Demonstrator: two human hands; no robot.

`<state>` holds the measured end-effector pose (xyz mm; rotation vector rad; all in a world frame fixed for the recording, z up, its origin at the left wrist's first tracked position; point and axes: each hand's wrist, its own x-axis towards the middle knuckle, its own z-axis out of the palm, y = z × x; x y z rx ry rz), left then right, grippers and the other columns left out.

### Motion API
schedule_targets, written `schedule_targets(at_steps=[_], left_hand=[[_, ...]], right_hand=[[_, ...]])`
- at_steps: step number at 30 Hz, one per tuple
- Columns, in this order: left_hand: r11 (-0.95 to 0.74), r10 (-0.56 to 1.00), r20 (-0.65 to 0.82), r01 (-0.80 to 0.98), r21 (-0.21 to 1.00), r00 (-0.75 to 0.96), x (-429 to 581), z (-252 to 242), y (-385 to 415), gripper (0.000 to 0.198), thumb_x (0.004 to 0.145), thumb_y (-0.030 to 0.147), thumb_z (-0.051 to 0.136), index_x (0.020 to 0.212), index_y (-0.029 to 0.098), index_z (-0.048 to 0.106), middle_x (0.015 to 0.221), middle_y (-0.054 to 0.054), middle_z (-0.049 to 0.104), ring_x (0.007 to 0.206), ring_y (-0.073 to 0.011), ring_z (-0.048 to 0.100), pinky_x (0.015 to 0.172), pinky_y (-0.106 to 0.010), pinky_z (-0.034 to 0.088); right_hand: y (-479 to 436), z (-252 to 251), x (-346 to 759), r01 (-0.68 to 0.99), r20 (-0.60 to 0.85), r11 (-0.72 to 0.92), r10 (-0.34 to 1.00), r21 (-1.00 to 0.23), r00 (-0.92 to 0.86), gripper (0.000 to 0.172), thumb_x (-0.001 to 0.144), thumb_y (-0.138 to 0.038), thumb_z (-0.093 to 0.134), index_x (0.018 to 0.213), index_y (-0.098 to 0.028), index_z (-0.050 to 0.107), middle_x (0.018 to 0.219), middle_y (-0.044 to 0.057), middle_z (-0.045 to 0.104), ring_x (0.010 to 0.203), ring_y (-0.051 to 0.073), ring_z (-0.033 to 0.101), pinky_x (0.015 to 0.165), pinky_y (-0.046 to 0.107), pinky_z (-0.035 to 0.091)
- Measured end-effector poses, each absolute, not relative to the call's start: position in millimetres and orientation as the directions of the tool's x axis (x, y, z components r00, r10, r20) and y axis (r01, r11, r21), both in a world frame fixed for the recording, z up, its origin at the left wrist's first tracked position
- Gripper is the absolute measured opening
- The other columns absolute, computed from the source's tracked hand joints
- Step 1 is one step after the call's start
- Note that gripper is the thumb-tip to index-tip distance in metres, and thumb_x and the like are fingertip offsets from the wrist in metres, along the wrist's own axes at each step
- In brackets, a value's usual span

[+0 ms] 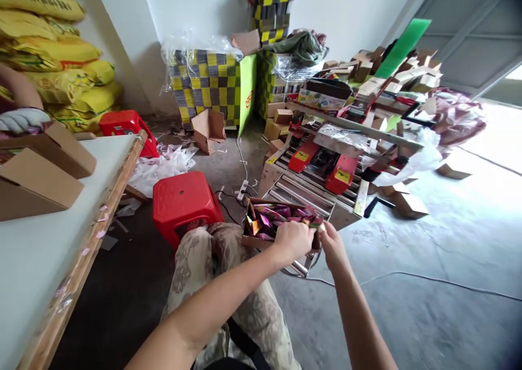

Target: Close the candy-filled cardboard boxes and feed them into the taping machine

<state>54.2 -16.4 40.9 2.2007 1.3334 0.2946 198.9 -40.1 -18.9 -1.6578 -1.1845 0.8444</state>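
Note:
An open cardboard box (253, 241) rests on the near end of the roller conveyor, in front of my knees. Purple and pink foil packets (267, 217), some with orange, fill it. My left hand (294, 240) reaches over the near wall with its fingers curled down among the packets at the right side. At the box's right end, my right hand (332, 242) has its thumb and fingers pinched together, close to the left fingertips. A small bit of packet shows between the two hands. The right fingers partly hide what they grip.
The roller conveyor (299, 191) carries a red-armed sealing machine (340, 174). Red stools (181, 196) stand at left, beside a white-topped table (44, 261) with cartons (38, 182). A co-worker's gloved hand (24, 121) is there. A cable (408, 273) crosses the floor.

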Motion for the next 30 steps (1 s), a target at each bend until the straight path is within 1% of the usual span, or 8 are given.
schedule_targets(at_steps=[5,9,12,15,18,22,26,30], left_hand=[[-0.424,0.885,0.129,0.659,0.622,0.447,39.9,47.6,-13.9,0.045,0.095,0.038,0.025,0.089,0.017,0.064,0.086,-0.008,0.068,0.079,-0.0191,0.065,0.069,-0.028,0.047],[-0.542,0.84,0.267,0.719,0.435,0.472,22.3,58.2,-13.5,0.031,0.094,0.036,0.034,0.09,0.017,0.059,0.088,-0.007,0.065,0.08,-0.0197,0.063,0.071,-0.03,0.046],[-0.541,0.839,0.14,0.777,0.322,0.526,13.9,56.6,-5.5,0.016,0.089,0.028,0.047,0.094,0.016,0.057,0.087,-0.008,0.065,0.082,-0.0224,0.063,0.073,-0.033,0.046],[-0.52,0.816,0.007,0.727,0.448,0.579,6.0,49.1,1.2,0.017,0.084,0.032,0.056,0.093,0.018,0.058,0.085,-0.005,0.065,0.081,-0.0211,0.063,0.071,-0.031,0.047],[-0.594,0.786,0.268,0.561,0.576,0.557,-8.7,42.4,-0.3,0.015,0.086,0.03,0.052,0.098,0.021,0.056,0.096,-0.004,0.062,0.093,-0.0191,0.059,0.084,-0.031,0.045],[-0.553,0.826,0.515,0.504,0.663,0.23,-36.4,33.0,-6.5,0.023,0.086,0.029,0.053,0.106,0.019,0.049,0.106,-0.009,0.053,0.104,-0.0207,0.049,0.094,-0.036,0.04],[-0.376,0.878,0.479,0.634,0.676,0.01,-54.1,21.8,-7.4,0.032,0.08,0.037,0.06,0.101,0.017,0.047,0.105,-0.011,0.048,0.105,-0.0256,0.045,0.092,-0.041,0.039],[-0.337,0.921,0.383,0.631,0.699,0.069,-60.8,16.4,-2.9,0.032,0.075,0.037,0.066,0.091,0.018,0.047,0.093,-0.007,0.05,0.092,-0.022,0.049,0.083,-0.035,0.043]], right_hand=[[-38.8,-1.8,189.0,0.254,0.02,-0.034,0.978,-0.967,0.207,0.056,0.078,-0.05,0.056,0.125,-0.022,0.046,0.121,0.01,0.056,0.107,0.025,0.055,0.089,0.038,0.046],[-33.9,-15.8,183.6,0.282,0.029,-0.048,0.964,-0.958,0.264,0.055,0.076,-0.051,0.057,0.121,-0.021,0.048,0.113,0.009,0.06,0.103,0.026,0.056,0.09,0.042,0.045],[-31.5,-21.7,184.0,0.254,0.014,-0.058,0.962,-0.965,0.271,0.058,0.078,-0.052,0.055,0.127,-0.022,0.044,0.112,0.008,0.06,0.101,0.025,0.057,0.088,0.041,0.047],[-30.4,-20.8,184.7,0.257,-0.009,-0.084,0.96,-0.963,0.279,0.061,0.078,-0.054,0.054,0.128,-0.021,0.042,0.113,0.01,0.059,0.1,0.025,0.057,0.086,0.039,0.048],[-30.0,-19.0,184.9,0.293,-0.001,-0.084,0.963,-0.952,0.27,0.061,0.078,-0.055,0.053,0.128,-0.022,0.041,0.113,0.009,0.059,0.102,0.024,0.057,0.086,0.039,0.047],[-29.2,-14.7,181.6,0.406,0.0,-0.134,0.95,-0.904,0.314,0.057,0.075,-0.055,0.054,0.121,-0.021,0.045,0.108,0.009,0.059,0.097,0.024,0.057,0.081,0.039,0.048],[-27.5,-7.7,177.3,0.514,0.012,-0.202,0.924,-0.833,0.383,0.05,0.07,-0.051,0.058,0.106,-0.018,0.048,0.101,0.01,0.057,0.084,0.022,0.057,0.072,0.036,0.048],[-26.2,-2.1,177.0,0.596,0.009,-0.276,0.903,-0.754,0.43,0.04,0.067,-0.049,0.056,0.092,-0.019,0.047,0.082,0.004,0.056,0.072,0.019,0.053,0.065,0.032,0.043]])
